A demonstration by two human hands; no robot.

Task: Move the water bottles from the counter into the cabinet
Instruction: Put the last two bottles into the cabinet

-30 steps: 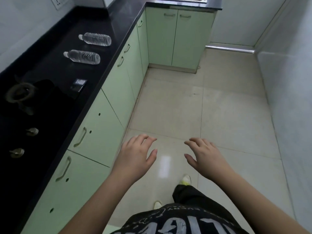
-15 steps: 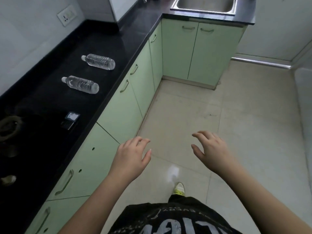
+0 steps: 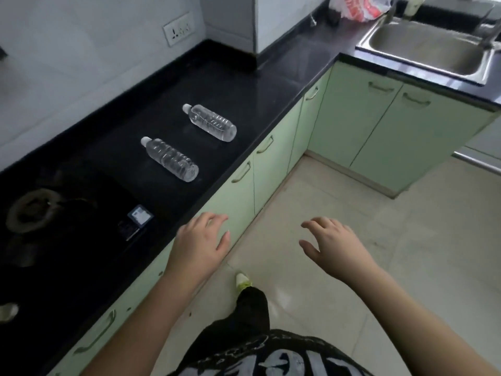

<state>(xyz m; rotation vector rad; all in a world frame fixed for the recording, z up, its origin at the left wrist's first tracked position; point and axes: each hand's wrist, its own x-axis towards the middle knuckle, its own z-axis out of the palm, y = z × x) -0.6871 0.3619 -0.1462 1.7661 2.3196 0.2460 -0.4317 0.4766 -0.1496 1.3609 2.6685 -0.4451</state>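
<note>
Two clear water bottles with white caps lie on their sides on the black counter (image 3: pixel 257 99): the nearer bottle (image 3: pixel 170 160) and the farther bottle (image 3: pixel 210 122). Pale green cabinet doors (image 3: pixel 235 191) run below the counter, all closed. My left hand (image 3: pixel 202 245) hovers open over the counter's front edge, well short of the nearer bottle. My right hand (image 3: pixel 336 245) is open over the floor, holding nothing.
A gas stove burner (image 3: pixel 29 210) and a small dark box (image 3: pixel 137 219) sit on the counter to the left. A steel sink (image 3: pixel 431 47) is set in the far corner counter, with a red-and-white bag (image 3: pixel 357 5) behind it. Tiled floor (image 3: pixel 406 253) spreads to the right.
The view has moved forward and turned left, so the bottles appear closer and more central. Both hands stay open and have moved nearer the counter.
</note>
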